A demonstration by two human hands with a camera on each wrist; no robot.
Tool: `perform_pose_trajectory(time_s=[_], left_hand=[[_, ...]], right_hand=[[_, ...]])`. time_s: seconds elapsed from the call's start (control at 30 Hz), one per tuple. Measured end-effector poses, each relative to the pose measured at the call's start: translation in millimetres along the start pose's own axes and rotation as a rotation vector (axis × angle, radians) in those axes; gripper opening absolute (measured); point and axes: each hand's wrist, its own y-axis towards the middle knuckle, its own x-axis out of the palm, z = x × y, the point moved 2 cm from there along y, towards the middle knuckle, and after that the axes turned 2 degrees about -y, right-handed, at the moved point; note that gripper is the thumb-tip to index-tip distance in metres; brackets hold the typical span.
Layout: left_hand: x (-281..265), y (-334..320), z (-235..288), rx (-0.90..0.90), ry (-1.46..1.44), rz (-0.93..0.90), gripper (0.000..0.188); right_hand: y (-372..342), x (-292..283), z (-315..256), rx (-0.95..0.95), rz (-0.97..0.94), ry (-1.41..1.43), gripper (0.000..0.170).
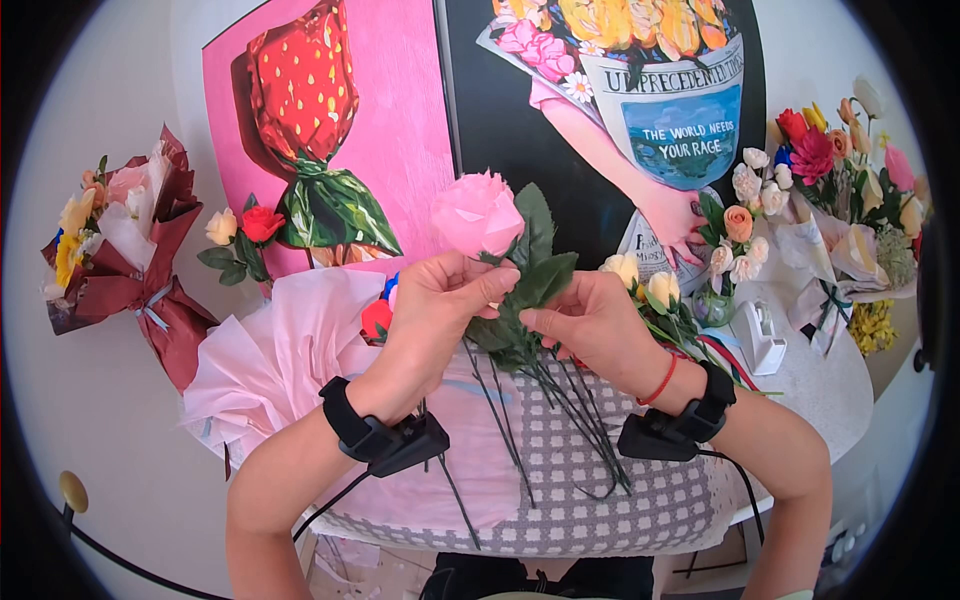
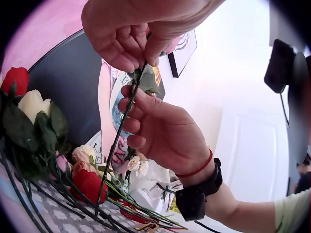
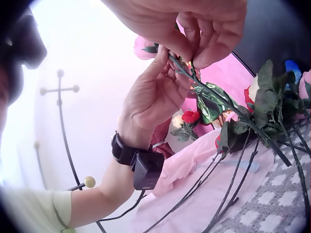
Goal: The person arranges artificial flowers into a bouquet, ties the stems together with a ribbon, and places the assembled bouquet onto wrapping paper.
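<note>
A large pink rose [image 1: 478, 215] stands upright in front of the person, its green stem [image 3: 228, 101] slanting down in the right wrist view. The left hand [image 1: 432, 305] pinches the stem just below the bloom. Close beside it, the right hand [image 1: 605, 325] pinches at the leaves [image 1: 540, 275] on the same flower; in the left wrist view the right hand [image 2: 167, 128] has thumb and fingertips on the stem [image 2: 119, 131], below the left hand [image 2: 131, 34]. Several other dark stems [image 1: 575, 420] lie on the cloth underneath.
Pink wrapping paper [image 1: 275, 350] spreads at the left over the grey checked cloth [image 1: 640, 500]. A maroon-wrapped bouquet [image 1: 150, 270] stands far left. Cream roses [image 1: 660, 288], a white tape dispenser [image 1: 762, 338] and a glass vase [image 1: 712, 305] are at the right, with more bouquets behind.
</note>
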Motion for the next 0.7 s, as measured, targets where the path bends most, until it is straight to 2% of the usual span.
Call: perform_pose_trajectory(time_s=[0.5, 0.7], left_hand=[[-1.9, 3.0, -1.4, -0.021, -0.09, -0.05, 0.01], [-1.9, 1.3, -3.2, -0.068, 0.01, -0.028, 0.01]], right_hand=[[-1.9, 2.0, 0.5, -0.01, -0.011, 0.126, 0.013], [-3.1, 5.1, 0.6, -0.038, 0.027, 0.123, 0.013]])
